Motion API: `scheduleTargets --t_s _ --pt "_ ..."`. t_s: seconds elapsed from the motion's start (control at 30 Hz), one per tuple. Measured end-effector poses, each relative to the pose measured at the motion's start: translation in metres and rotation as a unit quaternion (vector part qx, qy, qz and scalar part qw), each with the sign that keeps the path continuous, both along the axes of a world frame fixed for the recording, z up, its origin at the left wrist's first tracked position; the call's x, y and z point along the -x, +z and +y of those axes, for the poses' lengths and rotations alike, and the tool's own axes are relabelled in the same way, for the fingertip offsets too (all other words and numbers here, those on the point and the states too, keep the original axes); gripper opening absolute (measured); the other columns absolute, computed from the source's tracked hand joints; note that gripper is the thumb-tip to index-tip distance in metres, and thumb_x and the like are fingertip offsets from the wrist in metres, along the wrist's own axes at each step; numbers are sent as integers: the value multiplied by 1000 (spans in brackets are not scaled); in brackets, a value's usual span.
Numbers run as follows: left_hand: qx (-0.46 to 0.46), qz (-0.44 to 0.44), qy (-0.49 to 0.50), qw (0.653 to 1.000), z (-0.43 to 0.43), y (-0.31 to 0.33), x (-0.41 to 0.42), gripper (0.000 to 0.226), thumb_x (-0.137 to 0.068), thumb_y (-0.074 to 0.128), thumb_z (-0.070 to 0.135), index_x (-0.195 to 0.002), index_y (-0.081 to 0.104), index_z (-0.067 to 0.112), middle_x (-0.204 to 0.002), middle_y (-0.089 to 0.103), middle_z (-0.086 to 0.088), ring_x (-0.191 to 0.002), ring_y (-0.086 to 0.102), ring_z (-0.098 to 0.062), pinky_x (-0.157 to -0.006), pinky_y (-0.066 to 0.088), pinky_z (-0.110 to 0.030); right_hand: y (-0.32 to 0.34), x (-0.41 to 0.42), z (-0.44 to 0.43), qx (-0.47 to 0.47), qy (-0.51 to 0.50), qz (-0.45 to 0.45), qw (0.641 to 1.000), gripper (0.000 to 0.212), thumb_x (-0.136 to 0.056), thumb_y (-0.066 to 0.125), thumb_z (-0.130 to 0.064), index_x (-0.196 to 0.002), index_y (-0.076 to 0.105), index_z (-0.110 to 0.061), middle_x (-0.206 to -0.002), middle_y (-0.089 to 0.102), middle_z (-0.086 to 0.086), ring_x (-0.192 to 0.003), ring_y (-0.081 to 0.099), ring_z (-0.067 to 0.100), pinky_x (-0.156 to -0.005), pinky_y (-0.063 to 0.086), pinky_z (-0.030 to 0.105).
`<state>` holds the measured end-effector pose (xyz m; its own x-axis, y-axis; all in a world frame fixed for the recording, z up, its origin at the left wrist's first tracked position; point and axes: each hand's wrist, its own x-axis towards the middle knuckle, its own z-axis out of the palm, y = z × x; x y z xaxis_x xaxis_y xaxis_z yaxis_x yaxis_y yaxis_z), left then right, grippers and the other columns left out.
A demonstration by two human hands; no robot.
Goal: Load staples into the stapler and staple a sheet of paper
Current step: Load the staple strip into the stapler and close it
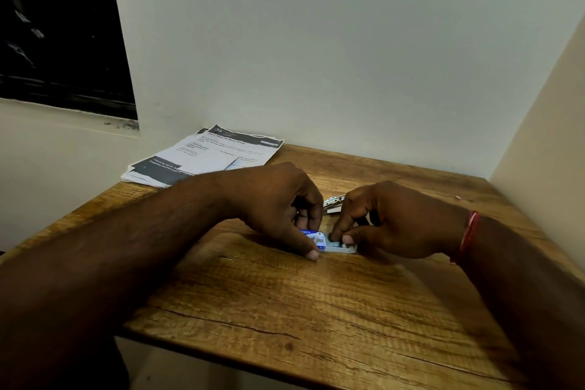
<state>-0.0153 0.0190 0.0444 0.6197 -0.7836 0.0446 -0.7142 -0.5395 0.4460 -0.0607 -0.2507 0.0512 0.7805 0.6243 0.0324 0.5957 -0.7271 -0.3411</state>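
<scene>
A small blue-and-white staple box (319,239) lies on the wooden table (316,310), its inner tray slid partly out to the right. My left hand (278,203) holds the box's left end between thumb and fingers. My right hand (389,218) pinches at the tray's contents with thumb and forefinger; whether staples are gripped is hidden by the fingertips. A metal stapler (332,203) lies just behind the hands, mostly covered by them. A stack of printed paper sheets (209,155) rests at the table's back left corner.
Walls close in behind and to the right of the table. A dark window sits at the upper left. A tiny loose object (458,197) lies near the right wall. A red thread band circles my right wrist (468,234).
</scene>
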Motion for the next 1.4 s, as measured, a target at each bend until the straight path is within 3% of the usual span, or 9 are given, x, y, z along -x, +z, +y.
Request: scheduleTargets --t_s 0.37,0.67,0.93,1.2,1.4 --pt "1 2 0 1000 0 0 0 33 -80 103 42 -96 84 21 -83 79 9 -57 63 8 -56 46 -7 1 -2 -1 27 -28 -2 999 14 -93 88 -40 -106 88 -43 -102 75 -20 -96 66 -1 -71 45 11" --pt "-4 0 2 1000 0 -1 -2 34 -79 102 47 -95 83 24 -85 81 9 -57 63 8 -56 48 -9 0 -1 -2 26 -27 4 999 7 -96 85 -37 -101 83 -40 -101 75 -16 -94 67 0 -74 49 11" --pt "6 -6 -2 1000 0 -3 -2 34 -79 103 45 -96 84 24 -85 81 8 -56 63 9 -56 46 -7 6 2 -2 42 -18 -13 999 5 -99 82 -34 -102 80 -38 -102 73 -16 -96 66 5 -84 58 35" --pt "13 -12 -5 1000 1 -4 -2 34 -79 103 45 -97 84 23 -87 81 10 -59 64 10 -58 47 -6 15 6 -10 62 -35 -30 997 7 -98 83 -36 -100 79 -41 -101 72 -19 -98 65 2 -78 48 21" --pt "7 -6 -2 1000 1 -4 -2 34 -79 103 46 -96 84 25 -88 80 13 -58 64 10 -57 46 -6 13 9 -2 54 -45 -55 996 6 -97 84 -37 -101 80 -38 -100 72 -18 -95 64 3 -81 55 29"
